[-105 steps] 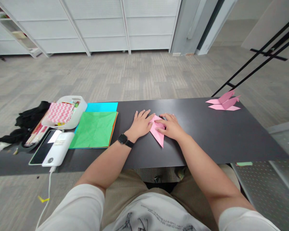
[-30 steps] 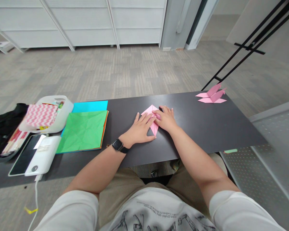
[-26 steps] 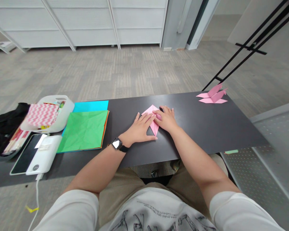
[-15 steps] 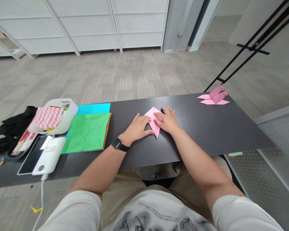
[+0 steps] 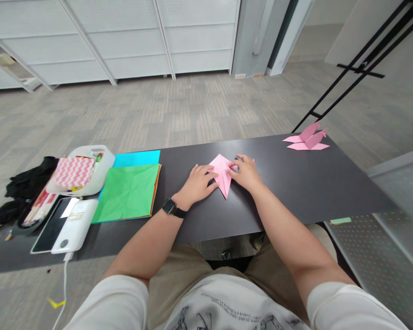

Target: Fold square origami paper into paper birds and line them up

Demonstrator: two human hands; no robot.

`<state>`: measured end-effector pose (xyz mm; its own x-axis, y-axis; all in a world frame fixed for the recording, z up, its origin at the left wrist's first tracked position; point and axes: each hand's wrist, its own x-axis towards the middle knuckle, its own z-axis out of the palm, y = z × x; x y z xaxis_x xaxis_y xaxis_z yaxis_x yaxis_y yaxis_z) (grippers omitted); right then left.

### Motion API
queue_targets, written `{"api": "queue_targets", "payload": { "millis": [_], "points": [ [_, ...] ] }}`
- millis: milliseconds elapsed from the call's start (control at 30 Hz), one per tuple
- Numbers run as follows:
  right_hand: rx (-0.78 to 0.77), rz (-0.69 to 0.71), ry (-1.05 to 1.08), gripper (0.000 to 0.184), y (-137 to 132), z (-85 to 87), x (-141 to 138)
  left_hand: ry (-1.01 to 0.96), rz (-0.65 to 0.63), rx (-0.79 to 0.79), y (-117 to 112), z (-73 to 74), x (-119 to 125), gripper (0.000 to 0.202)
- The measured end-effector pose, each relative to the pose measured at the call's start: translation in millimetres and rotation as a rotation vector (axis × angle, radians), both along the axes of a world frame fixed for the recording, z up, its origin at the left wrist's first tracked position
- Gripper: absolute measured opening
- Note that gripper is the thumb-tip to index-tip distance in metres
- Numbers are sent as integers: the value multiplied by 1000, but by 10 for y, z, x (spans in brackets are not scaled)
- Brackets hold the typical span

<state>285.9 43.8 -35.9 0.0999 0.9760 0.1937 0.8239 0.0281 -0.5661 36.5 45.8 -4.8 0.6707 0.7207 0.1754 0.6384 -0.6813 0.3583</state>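
A pink folded paper point(image 5: 222, 172), kite-shaped with its point toward me, lies on the dark table point(image 5: 296, 183). My left hand point(image 5: 197, 183), with a black watch on the wrist, rests fingers flat on the paper's left edge. My right hand point(image 5: 247, 172) sits on the paper's right side with fingers curled and pinching a flap near the middle.
A finished pink folded figure point(image 5: 308, 140) stands at the table's far right corner. A stack of green and blue sheets point(image 5: 129, 192) lies to the left, then a white basket point(image 5: 80, 174), a phone and white power bank point(image 5: 67, 220), and black cloth point(image 5: 24, 183).
My left hand has slid back off the paper's centre to its left edge. My right hand has drawn its fingers in to pinch a flap. The view has shifted slightly.
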Motion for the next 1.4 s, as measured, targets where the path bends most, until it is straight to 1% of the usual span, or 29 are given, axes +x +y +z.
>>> {"api": "queue_targets", "payload": {
  "millis": [100, 167, 200, 267, 300, 367, 400, 433, 500, 567, 667, 700, 767, 800, 833, 867, 933, 967, 1000, 1033, 1100, 1167, 1233, 1267, 1300, 1400],
  "points": [
    [14, -15, 102, 9, 25, 8, -15, -35, 10, -4, 12, -14, -15, 28],
    [43, 2, 192, 8, 36, 32, -7, -126, 38, -11, 40, -22, -27, 30],
    [68, 19, 244, 10, 38, 49, -2, -204, 67, -18, 61, -31, -32, 35],
    [125, 65, 349, 14, 32, 95, 3, -406, 153, -69, 116, -69, -38, 57],
    [150, 91, 402, 17, 24, 123, 0, -515, 199, -125, 147, -98, -37, 70],
    [185, 156, 515, 22, 1, 182, -18, -708, 265, -302, 207, -167, -27, 93],
    [194, 192, 575, 25, -13, 212, -32, -785, 271, -400, 232, -200, -18, 98],
    [198, 226, 630, 28, -27, 240, -48, -851, 260, -486, 250, -227, -7, 99],
    [191, 280, 705, 33, -56, 284, -80, -949, 232, -600, 266, -255, 18, 91],
    [170, 312, 744, 36, -80, 309, -108, -1004, 211, -661, 253, -244, 44, 77],
    [161, 326, 853, 38, -96, 308, -139, -1035, 171, -704, 202, -179, 71, 58],
    [170, 325, 895, 47, -94, 301, -145, -1043, 161, -690, 182, -149, 72, 55],
    [199, 318, 951, 76, -80, 283, -150, -1055, 174, -578, 144, -76, 50, 48],
    [214, 315, 960, 87, -69, 273, -148, -1045, 195, -478, 127, -34, 26, 43],
    [228, 309, 957, 93, -56, 262, -143, -1024, 221, -352, 113, 10, -6, 36],
    [238, 301, 948, 93, -44, 250, -135, -979, 250, -199, 102, 55, -43, 29],
    [250, 269, 907, 86, -21, 227, -115, -874, 260, 104, 89, 131, -115, 21],
    [246, 240, 874, 81, -12, 215, -103, -821, 233, 213, 90, 155, -142, 19],
    [239, 202, 836, 76, -5, 205, -91, -747, 215, 276, 94, 168, -159, 16],
    [230, 155, 797, 71, 0, 197, -79, -664, 190, 306, 101, 170, -164, 13],
    [220, 52, 731, 62, 4, 192, -53, -471, 142, 270, 122, 143, -144, 9],
    [233, -23, 688, 53, -5, 211, -28, -298, 87, 178, 141, 98, -106, 17],
    [258, -36, 612, 45, -33, 253, -12, -173, 37, 91, 148, 61, -76, 26],
    [263, -2, 544, 41, -53, 280, -9, -126, 21, 59, 144, 53, -70, 28],
    [259, 61, 459, 37, -77, 306, -12, -86, 11, 37, 137, 52, -71, 29],
    [190, 380, 200, 29, -149, 359, -46, -15, 9, 15, 103, 81, -92, 25]
  ]
}}
